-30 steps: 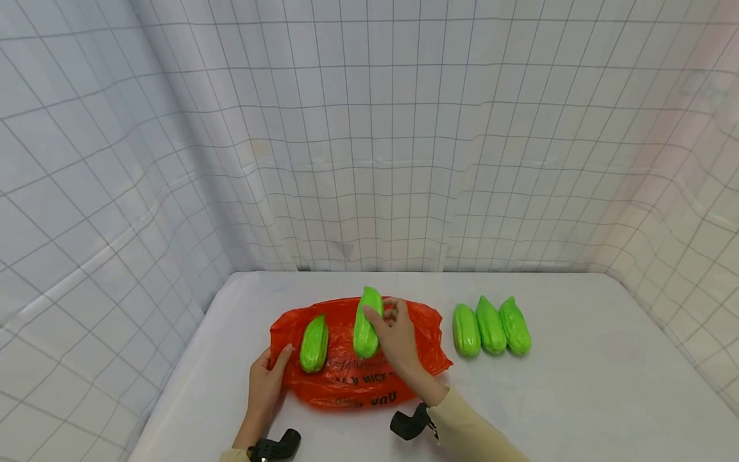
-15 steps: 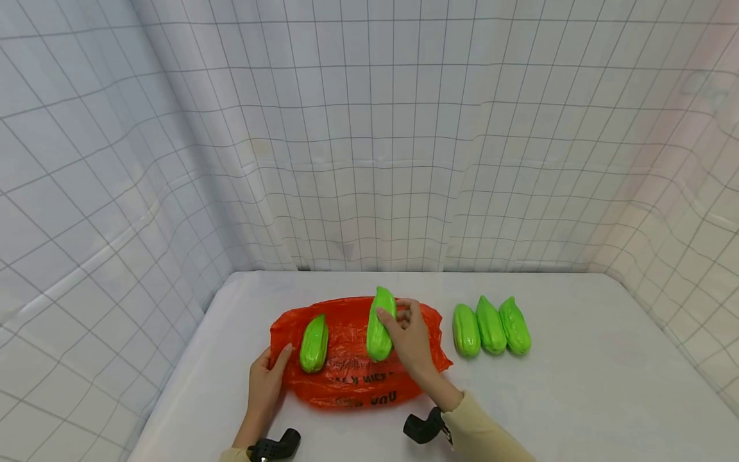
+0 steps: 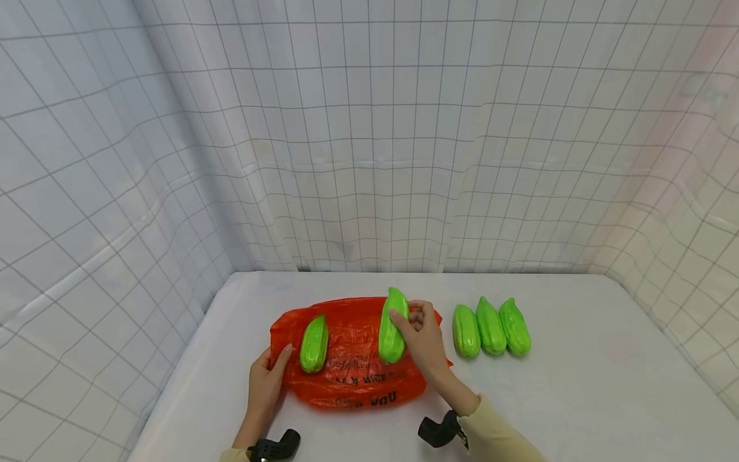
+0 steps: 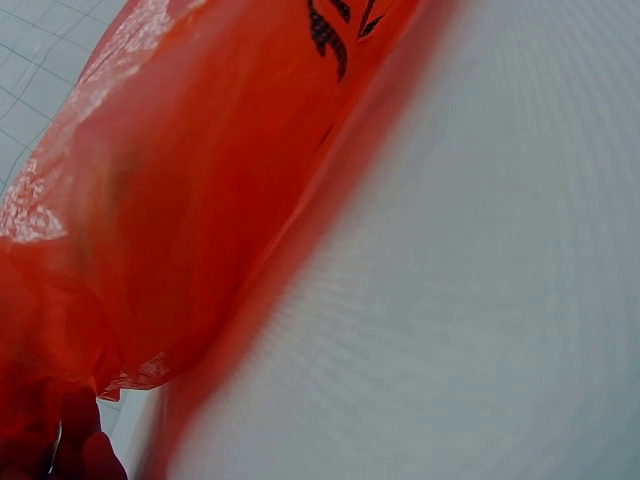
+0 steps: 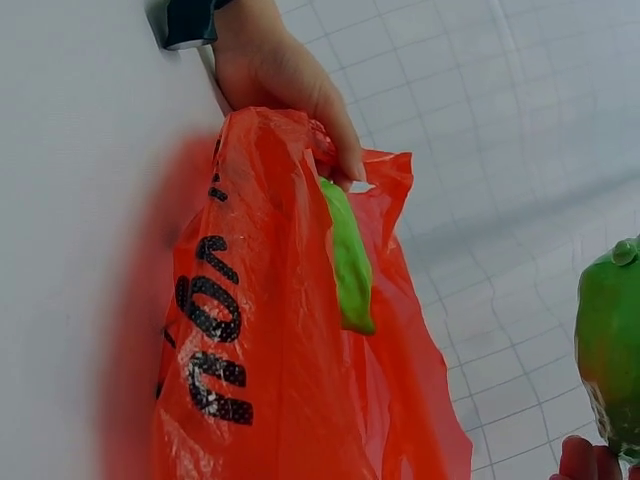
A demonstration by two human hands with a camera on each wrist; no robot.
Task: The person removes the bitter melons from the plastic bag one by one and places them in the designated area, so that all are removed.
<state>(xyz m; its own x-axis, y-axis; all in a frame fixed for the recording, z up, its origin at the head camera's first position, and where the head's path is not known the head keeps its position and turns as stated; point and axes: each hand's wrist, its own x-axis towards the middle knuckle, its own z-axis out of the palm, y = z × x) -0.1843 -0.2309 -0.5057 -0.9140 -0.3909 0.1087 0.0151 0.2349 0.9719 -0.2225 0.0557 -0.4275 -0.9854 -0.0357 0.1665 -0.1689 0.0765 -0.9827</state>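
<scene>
A red plastic bag (image 3: 352, 359) with black lettering lies on the table. My left hand (image 3: 265, 382) grips its left edge, thumb on the near side. One glossy green gourd (image 3: 314, 343) with a pointed tip lies at the bag's left part; the right wrist view shows this gourd (image 5: 350, 260) inside the bag's mouth. My right hand (image 3: 424, 337) holds a second green gourd (image 3: 392, 333) upright between thumb and fingers, over the bag's right part. In the right wrist view the held gourd (image 5: 608, 330) is cut by the right edge.
Three more green gourds (image 3: 466, 330) lie side by side to the right of the bag. A white table (image 3: 577, 385) spreads underneath. White curtains (image 3: 369, 160) with a dark grid hang behind it and along both sides.
My right hand has moved to the right with the held gourd, from the middle of the bag to its right part. The left hand and the other gourds have stayed put.
</scene>
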